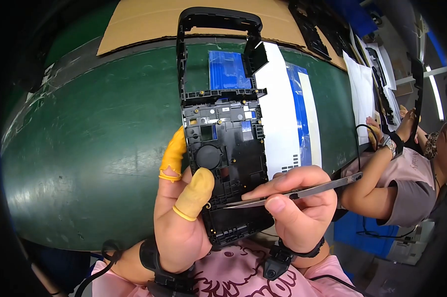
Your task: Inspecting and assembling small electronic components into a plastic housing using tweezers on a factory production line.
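Observation:
A black plastic housing frame [243, 171] with ribs, small brass inserts and a round disc stands tilted in front of me. My left hand [181, 218] grips its left edge, with yellow finger cots on the thumb and a finger; the thumb presses on the front face. In my right hand [302, 208] is a pair of metal tweezers [312, 190], pinched between thumb and fingers. Their tips reach the lower left part of the housing, near a small ring-like bit beside my left thumb. Whether the tips hold anything is too small to tell.
Under the housing lies a green table mat [85, 148] with blue film [226, 69] and white sheets [278, 109] on it. Cardboard [144, 24] covers the far side, with more black frames [312, 29] at far right. A co-worker's arm [372, 173] is at the right.

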Demonstrator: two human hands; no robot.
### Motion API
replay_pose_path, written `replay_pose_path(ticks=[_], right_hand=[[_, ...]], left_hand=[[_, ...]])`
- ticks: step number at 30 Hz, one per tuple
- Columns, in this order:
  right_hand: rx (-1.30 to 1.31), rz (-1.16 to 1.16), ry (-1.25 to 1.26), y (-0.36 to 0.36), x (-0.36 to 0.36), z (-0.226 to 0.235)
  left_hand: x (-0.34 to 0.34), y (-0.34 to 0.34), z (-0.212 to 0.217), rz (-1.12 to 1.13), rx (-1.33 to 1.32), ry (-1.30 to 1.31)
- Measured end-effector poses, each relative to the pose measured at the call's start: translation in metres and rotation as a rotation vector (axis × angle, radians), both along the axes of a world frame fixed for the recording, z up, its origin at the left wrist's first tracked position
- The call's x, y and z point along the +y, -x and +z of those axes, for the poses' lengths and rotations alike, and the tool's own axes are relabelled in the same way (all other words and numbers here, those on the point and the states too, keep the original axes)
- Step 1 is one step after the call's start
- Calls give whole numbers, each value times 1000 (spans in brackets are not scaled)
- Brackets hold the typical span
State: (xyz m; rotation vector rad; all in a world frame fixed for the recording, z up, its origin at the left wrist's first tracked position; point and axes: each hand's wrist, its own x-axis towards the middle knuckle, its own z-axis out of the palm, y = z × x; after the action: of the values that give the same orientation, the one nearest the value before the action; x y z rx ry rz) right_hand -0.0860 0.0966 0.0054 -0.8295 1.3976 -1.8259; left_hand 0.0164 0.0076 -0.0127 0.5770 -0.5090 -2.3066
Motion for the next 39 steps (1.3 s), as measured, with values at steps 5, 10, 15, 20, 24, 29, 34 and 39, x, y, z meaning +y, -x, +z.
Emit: replay_pose_path(ticks=[5,10,15,20,24,29,34,39], right_hand=[[65,-19,-53,2,1,-1],[58,-35,-80,3,3,0],[161,-18,-76,9,5,5],[-100,-267,196,35,21,4],[62,-346,-171,45,37,-6],[6,-295,-119,46,43,-23],[-3,-294,-94,47,43,-27],[-17,-278,-78,48,43,-27]], left_hand=[[-1,1,-2,-17,28,27],[-2,-1,-1,-44,40,-9],[2,-1,1,-80,-28,90],[3,-2,-3,-87,34,65],[9,1,2,52,-3,77],[4,0,-9,43,-119,108],[2,4,-12,33,-97,92],[4,8,-8,59,-121,91]])
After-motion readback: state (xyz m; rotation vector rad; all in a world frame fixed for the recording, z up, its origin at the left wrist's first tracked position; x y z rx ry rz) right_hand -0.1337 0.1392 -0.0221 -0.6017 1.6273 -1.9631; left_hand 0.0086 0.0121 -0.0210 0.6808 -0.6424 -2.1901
